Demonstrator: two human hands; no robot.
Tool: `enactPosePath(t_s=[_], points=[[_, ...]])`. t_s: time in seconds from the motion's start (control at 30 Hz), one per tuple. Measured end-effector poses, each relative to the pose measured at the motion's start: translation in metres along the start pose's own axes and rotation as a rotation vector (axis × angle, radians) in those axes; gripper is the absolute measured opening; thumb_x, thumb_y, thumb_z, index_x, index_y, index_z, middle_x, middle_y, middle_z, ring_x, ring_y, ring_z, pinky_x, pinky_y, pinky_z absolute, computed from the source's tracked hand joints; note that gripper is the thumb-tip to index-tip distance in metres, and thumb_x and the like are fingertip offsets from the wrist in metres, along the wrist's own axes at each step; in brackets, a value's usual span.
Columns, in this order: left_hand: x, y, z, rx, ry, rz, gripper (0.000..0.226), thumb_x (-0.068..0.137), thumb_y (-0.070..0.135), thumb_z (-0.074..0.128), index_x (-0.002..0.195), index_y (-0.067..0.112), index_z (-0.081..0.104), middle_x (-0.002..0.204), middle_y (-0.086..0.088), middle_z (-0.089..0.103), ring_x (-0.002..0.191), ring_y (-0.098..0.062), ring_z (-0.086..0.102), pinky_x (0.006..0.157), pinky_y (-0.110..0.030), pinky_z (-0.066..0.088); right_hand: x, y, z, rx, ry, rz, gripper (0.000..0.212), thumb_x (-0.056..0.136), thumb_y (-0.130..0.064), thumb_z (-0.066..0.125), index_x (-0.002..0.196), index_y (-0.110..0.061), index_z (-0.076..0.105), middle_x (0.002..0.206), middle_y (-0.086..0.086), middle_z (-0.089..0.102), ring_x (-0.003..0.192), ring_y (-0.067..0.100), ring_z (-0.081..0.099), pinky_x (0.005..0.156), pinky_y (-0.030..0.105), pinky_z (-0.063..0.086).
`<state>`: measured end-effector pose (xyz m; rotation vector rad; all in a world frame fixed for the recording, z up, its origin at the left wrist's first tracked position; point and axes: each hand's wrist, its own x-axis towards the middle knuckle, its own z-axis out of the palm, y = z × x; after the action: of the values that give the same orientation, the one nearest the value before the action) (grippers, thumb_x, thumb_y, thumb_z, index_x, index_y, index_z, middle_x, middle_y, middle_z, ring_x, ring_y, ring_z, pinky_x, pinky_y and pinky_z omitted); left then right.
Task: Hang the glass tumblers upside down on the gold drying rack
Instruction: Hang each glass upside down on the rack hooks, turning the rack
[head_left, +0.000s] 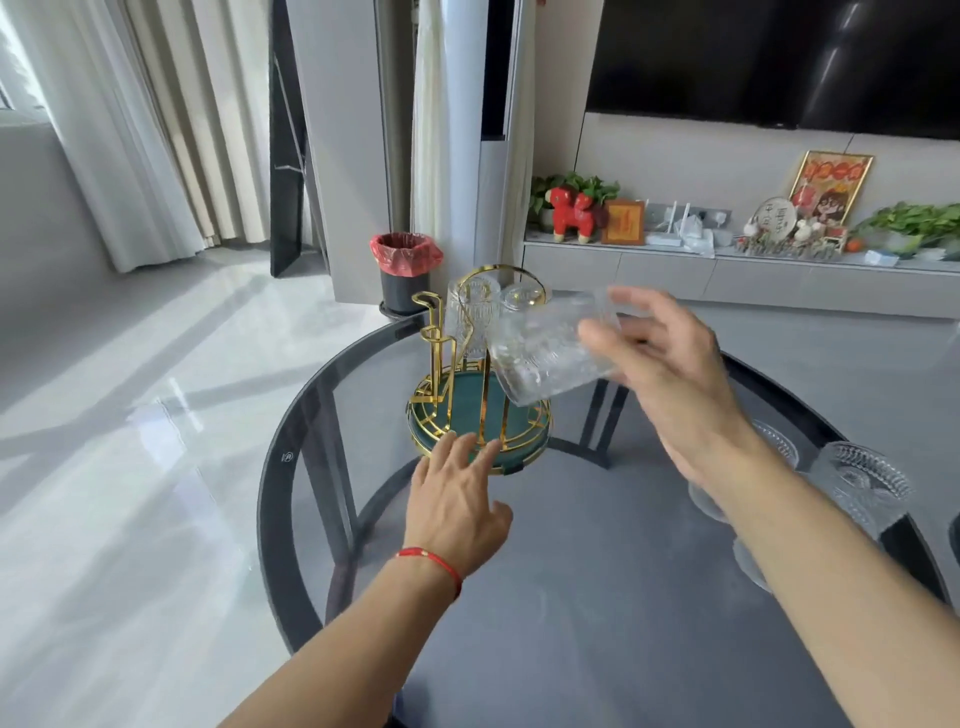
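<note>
The gold drying rack with a green round base stands on the round glass table. Two ribbed glass tumblers hang upside down at its far side, one on the left and one on the right. My right hand holds a third clear tumbler tilted on its side, mouth down-left, just right of the rack's prongs. My left hand rests with fingers spread against the front rim of the rack's base. More tumblers stand upright on the table at the right, partly behind my right forearm.
A bin with a red liner stands on the floor beyond the table. A low grey cabinet with ornaments and plants runs along the back wall under a dark screen. Pale tiled floor lies to the left.
</note>
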<state>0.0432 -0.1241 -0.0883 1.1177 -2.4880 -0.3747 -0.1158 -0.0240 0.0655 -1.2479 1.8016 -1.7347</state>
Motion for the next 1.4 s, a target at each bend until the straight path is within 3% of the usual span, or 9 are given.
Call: enactPosePath(t_s=[0.13,0.27,0.37,0.53,0.83,0.97,1.17,1.4], points=[[0.006,-0.005,0.006,0.013,0.031,-0.025,0.071,0.084,0.033,0.061,0.152,0.027,0.04,0.152,-0.003,0.044,0.147,-0.026,0.029,0.121,-0.044,0.03,0.053,-0.04,0.048,-0.223,0.001,-0.252,0.061,0.083,-0.051,0.077,0.136,-0.028,0.062,0.139,-0.007,0.065,0.128,0.012,0.06,0.105,0.041,0.054],[0.008,-0.016,0.013,0.047,0.04,-0.052,0.067,0.086,0.05,0.051,0.151,0.042,0.037,0.161,-0.003,0.034,0.153,-0.029,0.017,0.123,-0.053,0.023,0.088,-0.054,0.091,-0.455,-0.048,-0.365,0.07,0.088,-0.047,0.074,0.147,-0.014,0.056,0.149,0.005,0.061,0.136,0.02,0.056,0.112,0.036,0.046],[0.007,-0.024,0.018,0.071,0.019,-0.05,0.067,0.087,0.059,0.044,0.152,0.05,0.028,0.166,-0.002,0.027,0.156,-0.034,0.007,0.121,-0.064,0.019,0.103,-0.049,0.111,-0.564,-0.105,-0.36,0.072,0.088,-0.046,0.073,0.15,-0.015,0.052,0.15,0.01,0.06,0.14,0.027,0.052,0.116,0.042,0.041],[0.007,-0.027,0.02,0.076,0.013,-0.036,0.069,0.087,0.058,0.045,0.152,0.051,0.024,0.167,-0.003,0.026,0.157,-0.036,0.002,0.123,-0.065,0.014,0.117,-0.041,0.129,-0.658,-0.15,-0.32,0.074,0.089,-0.049,0.068,0.153,-0.017,0.049,0.151,0.016,0.057,0.142,0.031,0.049,0.117,0.045,0.04],[0.007,-0.025,0.016,0.06,0.021,-0.034,0.065,0.09,0.057,0.042,0.152,0.051,0.025,0.167,-0.004,0.029,0.157,-0.038,0.005,0.121,-0.066,0.018,0.138,-0.033,0.152,-0.794,-0.219,-0.22,0.064,0.086,-0.049,0.067,0.141,-0.019,0.061,0.138,0.014,0.068,0.126,0.037,0.063,0.1,0.049,0.051],[0.007,-0.024,0.016,0.063,0.013,-0.032,0.064,0.091,0.057,0.041,0.153,0.051,0.024,0.167,-0.004,0.027,0.157,-0.037,0.004,0.122,-0.066,0.018,0.14,-0.019,0.157,-0.896,-0.271,-0.217,0.058,0.084,-0.053,0.069,0.133,-0.022,0.067,0.132,0.011,0.071,0.121,0.038,0.064,0.086,0.042,0.046],[0.008,-0.023,0.015,0.069,0.0,-0.034,0.064,0.093,0.056,0.044,0.153,0.05,0.023,0.167,-0.005,0.026,0.157,-0.037,0.003,0.122,-0.067,0.017,0.142,-0.007,0.163,-1.149,-0.354,-0.248,0.07,0.084,-0.061,0.068,0.145,-0.03,0.056,0.128,0.007,0.072,0.123,0.035,0.063,0.102,0.047,0.039],[0.008,-0.024,0.013,0.082,0.005,-0.025,0.063,0.093,0.054,0.045,0.152,0.051,0.024,0.166,-0.004,0.029,0.157,-0.037,0.006,0.121,-0.065,0.02,0.141,-0.006,0.166,-1.3,-0.398,-0.302,0.063,0.083,-0.057,0.071,0.141,-0.035,0.06,0.134,0.004,0.069,0.127,0.033,0.057,0.098,0.048,0.036]])
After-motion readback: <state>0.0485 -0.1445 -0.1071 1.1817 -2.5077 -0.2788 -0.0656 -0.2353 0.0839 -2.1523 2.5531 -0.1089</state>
